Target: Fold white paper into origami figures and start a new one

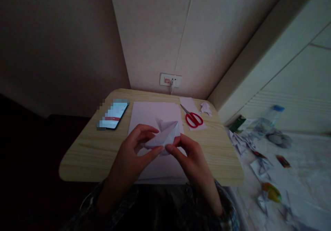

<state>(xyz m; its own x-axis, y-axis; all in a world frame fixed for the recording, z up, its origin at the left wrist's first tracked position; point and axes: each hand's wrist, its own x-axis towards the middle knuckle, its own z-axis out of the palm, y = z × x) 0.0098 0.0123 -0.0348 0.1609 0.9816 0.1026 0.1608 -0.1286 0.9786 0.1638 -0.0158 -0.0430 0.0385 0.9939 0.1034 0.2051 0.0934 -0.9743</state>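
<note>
Between my two hands is a piece of folded white paper [167, 134], with pointed flaps rising at its top. My left hand [137, 148] grips its left side, the thumb along the lower edge and the fingers behind. On the lower right edge, my right hand [187, 150] pinches it with the thumb in front. Both thumb tips nearly meet at the bottom of the fold. Beneath my hands lie white paper sheets [155, 110] on the wooden table. The paper's far side and some fingertips are hidden.
On the small wooden table [85, 158], a phone [115, 113] lies left. Red-handled scissors [192, 119] rest on a paper strip [188, 103], near a small folded paper figure [206, 108]. A wall socket [170, 80] holds a plug. Right of the table are scattered papers and a plastic bottle [274, 117].
</note>
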